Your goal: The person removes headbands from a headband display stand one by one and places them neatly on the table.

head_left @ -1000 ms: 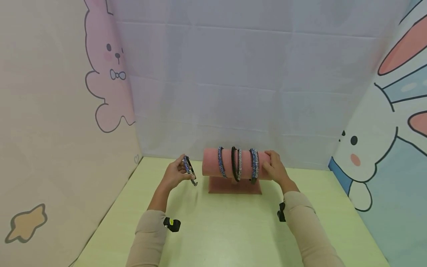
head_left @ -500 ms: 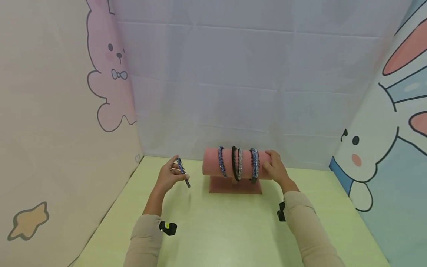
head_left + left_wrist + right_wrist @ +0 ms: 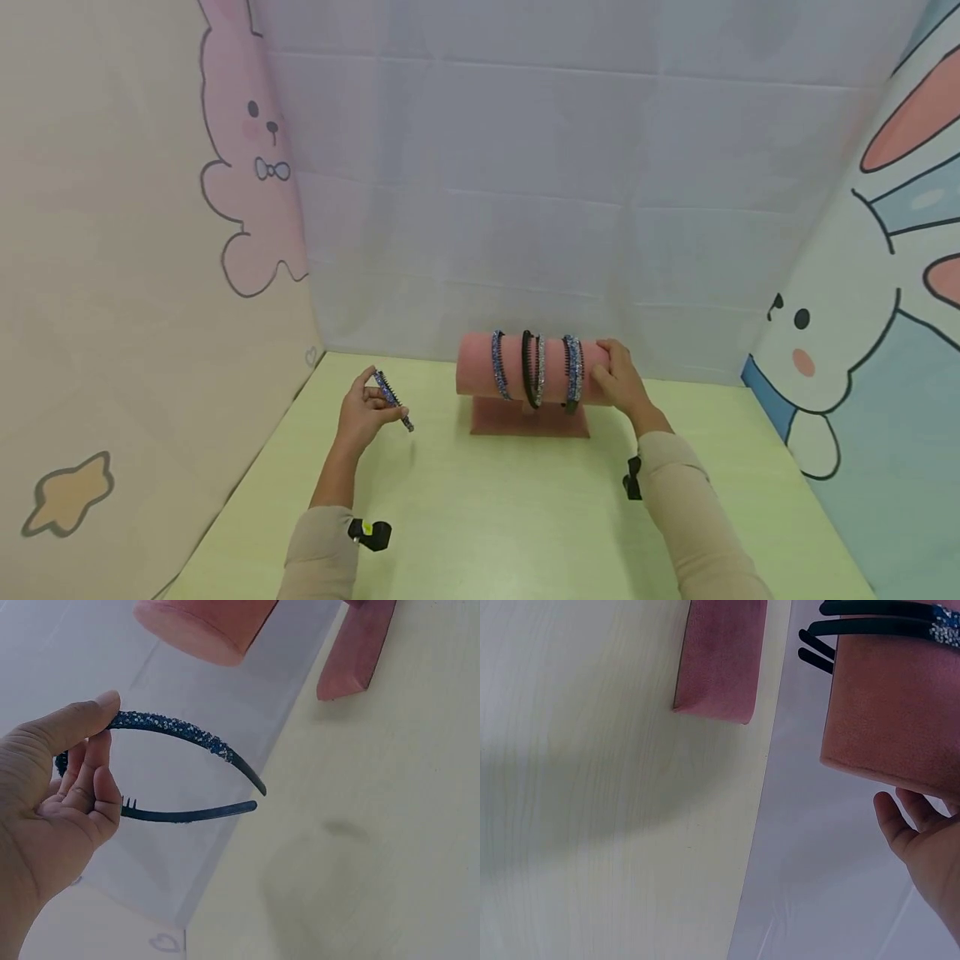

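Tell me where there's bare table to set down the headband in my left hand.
The table is bare in front of the pink stand, between both forearms, and on the left between the left hand holding the blue headband and the stand. Bare table also lies right of the stand. The roll is crowded with headbands; the right hand rests on its end.

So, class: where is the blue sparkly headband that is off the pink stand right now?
In the head view the blue headband is pinched in the left hand, above the table, left of the pink stand.
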A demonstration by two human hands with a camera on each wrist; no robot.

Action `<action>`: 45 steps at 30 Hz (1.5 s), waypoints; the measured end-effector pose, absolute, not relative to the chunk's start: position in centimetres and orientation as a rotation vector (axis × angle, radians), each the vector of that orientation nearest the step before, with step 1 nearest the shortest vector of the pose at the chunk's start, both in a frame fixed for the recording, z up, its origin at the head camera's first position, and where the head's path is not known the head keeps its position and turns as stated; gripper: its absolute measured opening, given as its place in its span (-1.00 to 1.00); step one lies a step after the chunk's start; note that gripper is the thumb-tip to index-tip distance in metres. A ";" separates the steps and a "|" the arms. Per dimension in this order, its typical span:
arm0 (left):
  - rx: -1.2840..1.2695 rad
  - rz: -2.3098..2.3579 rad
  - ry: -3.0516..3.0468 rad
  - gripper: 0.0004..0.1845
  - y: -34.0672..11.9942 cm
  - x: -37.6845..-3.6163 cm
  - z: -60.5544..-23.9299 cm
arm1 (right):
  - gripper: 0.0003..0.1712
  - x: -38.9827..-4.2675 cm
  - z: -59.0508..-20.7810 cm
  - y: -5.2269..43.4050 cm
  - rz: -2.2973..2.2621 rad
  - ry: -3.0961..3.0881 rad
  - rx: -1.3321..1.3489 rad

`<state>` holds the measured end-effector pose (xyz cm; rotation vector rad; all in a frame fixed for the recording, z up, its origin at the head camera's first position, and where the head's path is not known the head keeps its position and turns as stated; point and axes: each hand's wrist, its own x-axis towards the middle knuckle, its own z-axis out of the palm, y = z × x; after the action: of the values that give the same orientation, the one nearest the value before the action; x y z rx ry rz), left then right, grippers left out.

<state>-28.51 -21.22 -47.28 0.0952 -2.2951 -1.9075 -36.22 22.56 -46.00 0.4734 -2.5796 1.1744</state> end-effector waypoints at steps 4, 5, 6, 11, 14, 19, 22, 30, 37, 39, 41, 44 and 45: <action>0.147 -1.894 -2.290 0.12 -22.1 -28.0 -48.0 | -0.40 -36.1 -46.0 22.6 1.177 -2.573 0.473; 0.161 -1.889 -2.291 0.13 -22.3 -27.9 -48.2 | -0.40 -36.1 -45.9 22.6 1.180 -2.570 0.474; 0.172 -1.881 -2.293 0.14 -22.5 -27.8 -48.3 | -0.40 -36.1 -45.9 22.6 1.185 -2.566 0.474; 0.196 -1.858 -2.318 0.21 -23.5 -27.4 -48.8 | -0.39 -36.0 -45.8 22.5 1.185 -2.564 0.466; 0.203 -1.858 -2.330 0.25 -24.0 -27.3 -48.9 | -0.39 -35.9 -45.7 22.5 1.192 -2.563 0.465; 0.201 -1.880 -2.323 0.26 -24.5 -26.9 -48.7 | -0.38 -35.9 -45.6 22.4 1.197 -2.561 0.474; 0.198 -1.862 -2.337 0.24 -24.9 -26.7 -48.5 | -0.38 -35.9 -45.6 22.4 1.199 -2.553 0.471; 0.248 -1.780 -2.415 0.23 -26.1 -26.3 -48.9 | -0.39 -35.9 -45.9 22.5 1.166 -2.546 0.487; 0.304 -1.789 -2.386 0.24 -27.3 -26.2 -49.9 | -0.40 -36.0 -46.2 22.4 1.173 -2.541 0.487; 0.328 -1.792 -2.376 0.25 -27.6 -26.1 -50.1 | -0.40 -36.0 -46.2 22.5 1.168 -2.538 0.494; 0.353 -1.773 -2.375 0.26 -27.8 -26.0 -50.4 | -0.39 -36.1 -46.2 22.5 1.163 -2.531 0.503; 0.390 -1.728 -2.381 0.26 -28.2 -25.8 -50.8 | -0.39 -36.1 -46.2 22.5 1.160 -2.518 0.512; 0.407 -1.692 -2.397 0.26 -28.3 -25.6 -50.9 | -0.39 -36.0 -46.2 22.5 1.160 -2.514 0.514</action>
<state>-25.64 -28.29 -50.94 0.4071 -2.3966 -1.6920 -36.04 22.52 -46.16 0.5144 -2.5139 1.1602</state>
